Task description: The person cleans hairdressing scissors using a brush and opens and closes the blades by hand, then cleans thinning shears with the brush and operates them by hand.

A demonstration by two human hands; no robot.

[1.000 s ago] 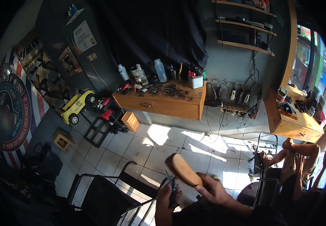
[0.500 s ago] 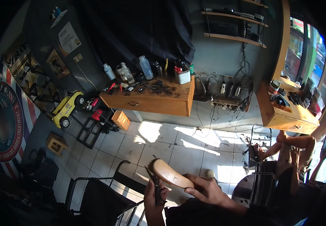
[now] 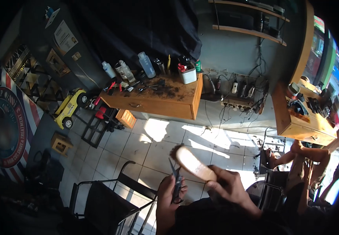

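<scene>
My right hand (image 3: pixel 230 187) grips one end of a wooden brush (image 3: pixel 195 163), whose dark bristles face left, at the lower middle of the head view. Just left of it, my left hand (image 3: pixel 168 194) is closed around dark scissors (image 3: pixel 177 181). Their blades point up, close beside the bristles; whether they touch the brush I cannot tell.
A wooden counter (image 3: pixel 161 106) holds bottles, tools and dark hair clippings. Black chairs (image 3: pixel 105 201) stand at the lower left and right. A seated person (image 3: pixel 314 154) is at the right, below a wooden drawer unit (image 3: pixel 306 132). A toy car (image 3: pixel 71 109) is at the left.
The brush and my right hand have risen a little and moved right since half a second ago. My left hand with the scissors has also shifted right and up. The camera view has turned slightly.
</scene>
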